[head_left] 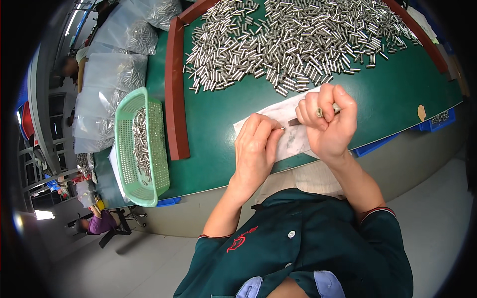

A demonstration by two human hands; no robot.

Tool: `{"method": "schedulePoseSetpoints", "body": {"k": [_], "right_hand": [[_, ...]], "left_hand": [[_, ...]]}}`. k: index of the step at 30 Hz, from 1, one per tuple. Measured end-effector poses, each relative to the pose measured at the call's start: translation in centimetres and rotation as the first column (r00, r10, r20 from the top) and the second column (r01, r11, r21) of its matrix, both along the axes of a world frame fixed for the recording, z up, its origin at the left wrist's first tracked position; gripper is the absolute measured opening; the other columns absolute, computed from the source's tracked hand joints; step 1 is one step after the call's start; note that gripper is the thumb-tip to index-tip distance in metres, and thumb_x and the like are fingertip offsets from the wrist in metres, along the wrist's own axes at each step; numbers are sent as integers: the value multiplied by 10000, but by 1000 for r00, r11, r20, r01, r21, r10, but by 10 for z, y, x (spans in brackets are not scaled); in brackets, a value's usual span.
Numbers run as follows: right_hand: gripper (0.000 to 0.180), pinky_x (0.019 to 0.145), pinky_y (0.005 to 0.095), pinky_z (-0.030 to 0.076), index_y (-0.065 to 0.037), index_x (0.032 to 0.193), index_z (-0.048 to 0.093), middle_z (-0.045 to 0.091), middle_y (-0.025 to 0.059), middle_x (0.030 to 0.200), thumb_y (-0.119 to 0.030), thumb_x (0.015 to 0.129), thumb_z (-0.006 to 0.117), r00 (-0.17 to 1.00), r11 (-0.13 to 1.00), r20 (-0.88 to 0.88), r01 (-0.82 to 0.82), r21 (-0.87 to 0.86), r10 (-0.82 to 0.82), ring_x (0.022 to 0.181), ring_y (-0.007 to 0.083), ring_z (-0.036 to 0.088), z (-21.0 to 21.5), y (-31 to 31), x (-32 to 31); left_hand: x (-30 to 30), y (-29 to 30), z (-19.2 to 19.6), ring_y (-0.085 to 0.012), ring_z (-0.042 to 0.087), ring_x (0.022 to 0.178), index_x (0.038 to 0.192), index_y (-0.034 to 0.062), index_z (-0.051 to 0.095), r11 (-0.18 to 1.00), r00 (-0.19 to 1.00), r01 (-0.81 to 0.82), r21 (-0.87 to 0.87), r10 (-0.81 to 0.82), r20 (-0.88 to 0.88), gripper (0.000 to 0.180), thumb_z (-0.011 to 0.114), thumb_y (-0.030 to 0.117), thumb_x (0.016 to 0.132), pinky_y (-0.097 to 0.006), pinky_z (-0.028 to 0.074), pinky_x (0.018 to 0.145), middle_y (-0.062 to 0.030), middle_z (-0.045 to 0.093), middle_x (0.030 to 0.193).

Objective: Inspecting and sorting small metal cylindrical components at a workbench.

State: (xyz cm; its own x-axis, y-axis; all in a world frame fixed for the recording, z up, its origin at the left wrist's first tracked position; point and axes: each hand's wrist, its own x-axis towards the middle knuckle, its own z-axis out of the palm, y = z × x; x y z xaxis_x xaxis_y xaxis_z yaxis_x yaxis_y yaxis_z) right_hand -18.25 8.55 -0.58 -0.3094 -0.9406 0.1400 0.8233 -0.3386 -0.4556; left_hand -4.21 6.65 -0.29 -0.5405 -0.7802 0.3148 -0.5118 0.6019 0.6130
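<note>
Between the thumb and fingertips of my left hand is a small silver metal pin, mostly hidden, with only its end showing. My right hand is closed around a slim tool whose flat dark metal tip points left, just beside the pin. Fingers cover most of this tool, so its exact kind is unclear. Both hands are over a white, smudged sheet on the green tabletop. Beyond them spreads a large heap of short silver metal pins.
Red-brown rails border the heap at left and right. A light green basket with pins stands left of the rail, near several clear bags of pins. A blue tray is at the right edge. Someone in purple sits far left.
</note>
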Motion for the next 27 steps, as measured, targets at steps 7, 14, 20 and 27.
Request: {"method": "schedulePoseSetpoints", "body": {"k": [7,14,20,27], "right_hand": [[366,409,243,173,-101,539,270,244,-8,444,-239,876,301,999,999,-29,-23,42,24,408,75,168,-4,4,2],[368,412,247,170,-103,545,268,239,-12,434,-257,879,289,997,997,-55,-46,59,49,407,81,163,0,3,1],[376,412,246,172,-111,542,267,242,-15,435,-268,882,291,997,997,-62,-44,64,48,403,78,160,0,0,1],[382,413,244,176,-119,534,262,244,-18,431,-273,882,295,996,996,-81,-33,80,40,398,76,164,2,1,-1]], "left_hand": [[13,-13,8,-99,471,609,971,-6,527,431,677,417,800,440,-590,161,501,107,859,-204,402,576,-68,530,751],[22,-22,6,-112,542,644,1022,-27,517,341,653,479,809,478,-588,226,467,142,880,-230,450,609,-96,589,783],[25,-25,9,-118,561,680,996,-19,518,333,662,476,814,474,-581,221,470,163,881,-237,466,633,-108,596,806],[39,-55,16,-39,340,527,745,24,530,724,849,42,689,337,-406,162,561,159,829,-179,273,471,24,450,632]]}}
